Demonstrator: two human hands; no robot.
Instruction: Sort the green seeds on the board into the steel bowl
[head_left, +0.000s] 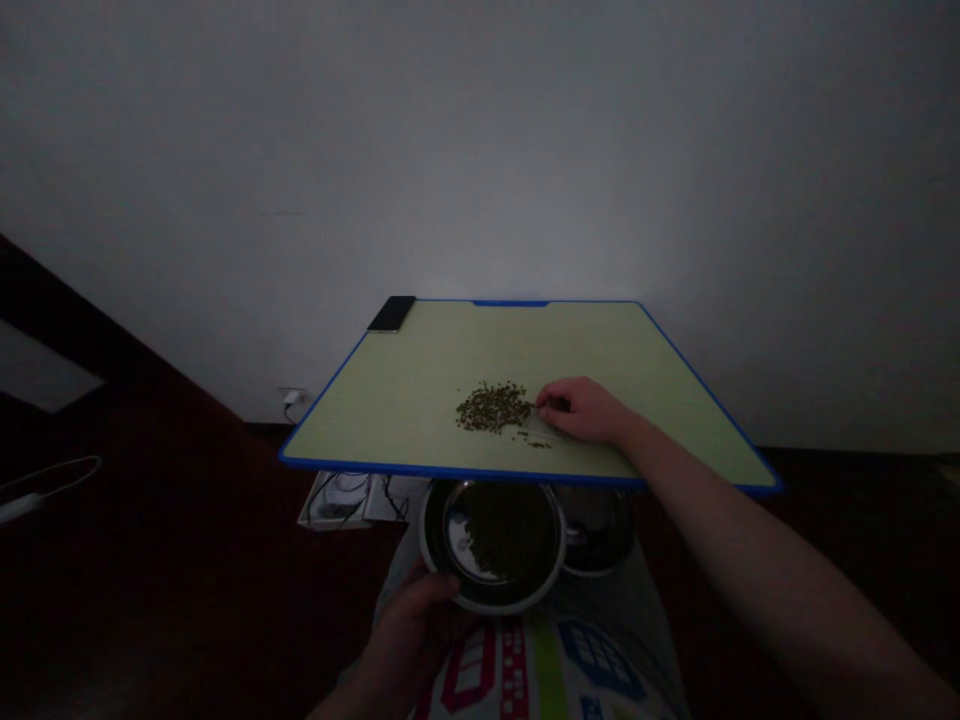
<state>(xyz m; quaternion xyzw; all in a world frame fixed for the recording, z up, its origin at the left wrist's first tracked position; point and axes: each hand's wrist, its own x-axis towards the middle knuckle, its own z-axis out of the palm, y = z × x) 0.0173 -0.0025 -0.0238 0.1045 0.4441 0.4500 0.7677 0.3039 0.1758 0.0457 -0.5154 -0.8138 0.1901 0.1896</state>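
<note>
A loose heap of small brown-green beans or seeds (491, 408) is spread on the pale yellow tabletop (600, 345). At the heap's right edge, my right hand (581, 408) is closed in a pinch on a thin, see-through flat piece (546, 428), whose exact kind is unclear in the dim light. A few seeds lie below it. My left hand (420, 615) grips the rim of a round steel bowl (487, 606), thumb over the edge, under the table's front edge. Dark green seeds (510, 530) cover the right part of the bowl's bottom.
A second steel bowl (600, 570) sits beside the first, partly hidden under the table. A black phone (392, 314) lies at the table's back left corner. Cables fill a white box (337, 520) below. The wall (480, 150) stands close behind, with a plugged socket (292, 397).
</note>
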